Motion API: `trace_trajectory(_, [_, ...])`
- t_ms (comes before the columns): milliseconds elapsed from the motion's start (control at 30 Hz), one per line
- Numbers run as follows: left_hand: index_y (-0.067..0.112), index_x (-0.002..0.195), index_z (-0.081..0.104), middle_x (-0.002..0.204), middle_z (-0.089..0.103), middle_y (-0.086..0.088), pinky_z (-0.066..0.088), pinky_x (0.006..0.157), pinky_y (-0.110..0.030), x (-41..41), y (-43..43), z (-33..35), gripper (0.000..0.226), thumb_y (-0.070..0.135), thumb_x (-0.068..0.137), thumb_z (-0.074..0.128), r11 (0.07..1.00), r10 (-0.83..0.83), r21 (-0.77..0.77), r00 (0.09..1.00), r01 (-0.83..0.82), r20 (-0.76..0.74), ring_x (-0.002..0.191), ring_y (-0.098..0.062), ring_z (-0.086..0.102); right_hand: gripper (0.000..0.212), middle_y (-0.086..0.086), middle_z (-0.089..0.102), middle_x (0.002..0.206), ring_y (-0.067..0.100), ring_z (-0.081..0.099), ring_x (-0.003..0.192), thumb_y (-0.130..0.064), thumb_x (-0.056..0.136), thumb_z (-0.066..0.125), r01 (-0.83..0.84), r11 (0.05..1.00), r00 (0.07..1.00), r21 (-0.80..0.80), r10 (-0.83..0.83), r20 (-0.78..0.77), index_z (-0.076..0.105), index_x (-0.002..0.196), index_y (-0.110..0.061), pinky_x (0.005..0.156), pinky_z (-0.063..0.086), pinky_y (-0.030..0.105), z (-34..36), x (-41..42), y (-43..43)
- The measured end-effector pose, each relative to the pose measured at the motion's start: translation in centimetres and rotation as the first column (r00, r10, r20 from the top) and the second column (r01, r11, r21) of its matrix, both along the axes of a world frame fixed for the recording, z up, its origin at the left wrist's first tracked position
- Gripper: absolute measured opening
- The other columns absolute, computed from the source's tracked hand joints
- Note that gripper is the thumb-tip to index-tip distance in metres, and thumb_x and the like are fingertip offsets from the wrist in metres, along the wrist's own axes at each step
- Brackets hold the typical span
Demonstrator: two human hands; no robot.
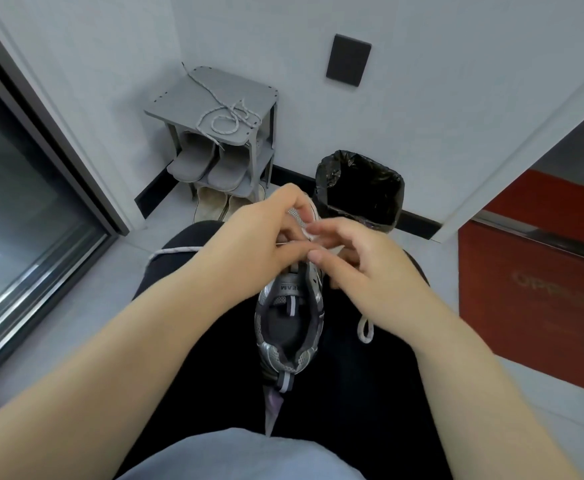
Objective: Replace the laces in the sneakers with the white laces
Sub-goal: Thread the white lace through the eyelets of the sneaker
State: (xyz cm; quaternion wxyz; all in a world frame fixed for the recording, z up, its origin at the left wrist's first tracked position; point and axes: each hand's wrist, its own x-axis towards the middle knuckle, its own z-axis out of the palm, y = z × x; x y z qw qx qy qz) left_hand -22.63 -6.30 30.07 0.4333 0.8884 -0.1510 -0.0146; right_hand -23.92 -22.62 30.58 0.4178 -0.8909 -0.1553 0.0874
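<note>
One sneaker (289, 306) is lying on the person's lap (353, 375), heel near and toe far, between the two hands. A speckled lace (226, 114) is lying loose on top of the grey shoe rack (179, 98) at the far wall, well apart from the shoe, so I am judging the old lace to be already out of this shoe.

The left hand (259, 233) is curling its fingers and pinching a pale lace (176, 250) over the far eyelets, and that lace is trailing away to the left. The right hand (363, 268) is hovering just beside it with fingers half curled. I cannot tell whether it is gripping the lace, though a loop is hanging below it.

Threading is looking barely begun, since no crossings are showing over the tongue (290, 287). No second sneaker is showing, so that one is probably remaining.
</note>
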Motion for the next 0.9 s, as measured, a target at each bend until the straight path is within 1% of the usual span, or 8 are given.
trace_trajectory(67, [0.032, 0.081, 0.048, 0.067, 0.061, 0.009, 0.04, 0.062, -0.013, -0.1, 0.5, -0.4, 0.02, 0.036, 0.077, 0.068, 0.997, 0.024, 0.068, 1.0, -0.025, 0.014, 0.065, -0.002, 0.052, 0.011, -0.017, 0.069, 0.085, 0.002, 0.064, 0.084, -0.031, 0.085, 0.064, 0.068, 0.997, 0.997, 0.022, -0.068, 0.021, 0.069, 0.092, -0.038, 0.083, 0.051, 0.032, -0.4, 0.5, -0.8])
trace_trajectory(133, [0.03, 0.081, 0.061, 0.075, 0.052, 0.011, 0.037, 0.07, -0.019, -0.1, 0.6, -1.2, 0.011, 0.041, 0.079, 0.064, 0.969, 0.036, 0.245, 0.999, -0.041, 0.026, 0.079, -0.007, 0.046, 0.011, -0.018, 0.07, 0.08, 0.0, 0.065, 0.084, -0.028, 0.083, 0.066, 0.101, 0.992, 0.995, -0.07, -0.101, 0.012, 0.07, 0.081, -0.038, 0.086, 0.051, 0.035, -0.8, 0.8, -1.7])
trace_trajectory(233, [0.031, 0.109, 0.066, 0.101, 0.048, 0.0, 0.036, 0.091, -0.033, -0.1, -0.5, -2.4, 0.024, 0.034, 0.091, 0.051, 0.882, 0.076, 0.467, 0.997, -0.062, -0.011, 0.103, -0.023, 0.043, 0.012, -0.013, 0.071, 0.085, 0.006, 0.065, 0.084, -0.028, 0.087, 0.061, 0.073, 0.936, 0.995, -0.344, -0.091, -0.035, 0.071, 0.088, -0.032, 0.083, 0.051, 0.032, -1.6, 1.1, -1.8])
trace_trajectory(300, [0.035, 0.121, 0.058, 0.112, 0.046, -0.002, 0.031, 0.092, -0.033, 0.0, -1.6, -2.8, 0.032, 0.028, 0.094, 0.043, 0.85, 0.112, 0.52, 0.994, -0.087, -0.017, 0.108, -0.025, 0.038, 0.014, -0.012, 0.071, 0.09, 0.008, 0.064, 0.088, -0.033, 0.089, 0.057, 0.151, 0.892, 0.988, -0.426, -0.15, 0.036, 0.071, 0.092, -0.032, 0.077, 0.05, 0.029, -2.1, 1.4, -1.2])
trace_trajectory(400, [0.038, 0.124, 0.054, 0.116, 0.043, -0.002, 0.029, 0.09, -0.033, 0.2, -2.3, -3.1, 0.037, 0.023, 0.094, 0.039, 0.836, 0.164, 0.533, 0.986, -0.13, -0.017, 0.109, -0.025, 0.036, 0.013, -0.01, 0.068, 0.091, 0.011, 0.062, 0.088, -0.032, 0.088, 0.057, 0.306, 0.877, 0.949, -0.371, -0.251, 0.19, 0.07, 0.089, -0.032, 0.072, 0.049, 0.03, -2.8, 1.7, -0.7])
trace_trajectory(467, [0.039, 0.122, 0.056, 0.115, 0.043, -0.001, 0.028, 0.091, -0.033, 0.4, -2.4, -3.2, 0.035, 0.025, 0.093, 0.041, 0.843, 0.205, 0.513, 0.978, -0.162, -0.028, 0.11, -0.025, 0.036, 0.011, -0.01, 0.062, 0.088, 0.011, 0.058, 0.084, -0.03, 0.088, 0.058, 0.321, 0.889, 0.936, -0.328, -0.244, 0.254, 0.068, 0.09, -0.03, 0.069, 0.045, 0.029, -3.1, 1.8, -0.8])
trace_trajectory(667, [0.036, 0.113, 0.062, 0.109, 0.042, 0.002, 0.025, 0.093, -0.034, 0.9, -2.5, -3.7, 0.027, 0.027, 0.09, 0.052, 0.88, 0.27, 0.423, 0.96, -0.215, -0.075, 0.113, -0.024, 0.034, 0.013, -0.006, 0.057, 0.088, 0.013, 0.053, 0.086, -0.03, 0.09, 0.056, 0.178, 0.874, 0.977, -0.453, -0.103, 0.185, 0.068, 0.092, -0.028, 0.067, 0.039, 0.028, -3.9, 2.7, -0.4])
trace_trajectory(900, [0.036, 0.11, 0.063, 0.107, 0.042, 0.004, 0.024, 0.092, -0.032, 0.9, -2.4, -4.1, 0.026, 0.023, 0.09, 0.052, 0.898, 0.277, 0.371, 0.959, -0.235, -0.063, 0.111, -0.021, 0.034, 0.008, -0.009, 0.063, 0.085, 0.011, 0.06, 0.085, -0.028, 0.086, 0.062, 0.199, 0.94, 0.979, -0.278, -0.18, 0.094, 0.069, 0.082, -0.029, 0.079, 0.049, 0.034, -3.7, 3.9, -0.3])
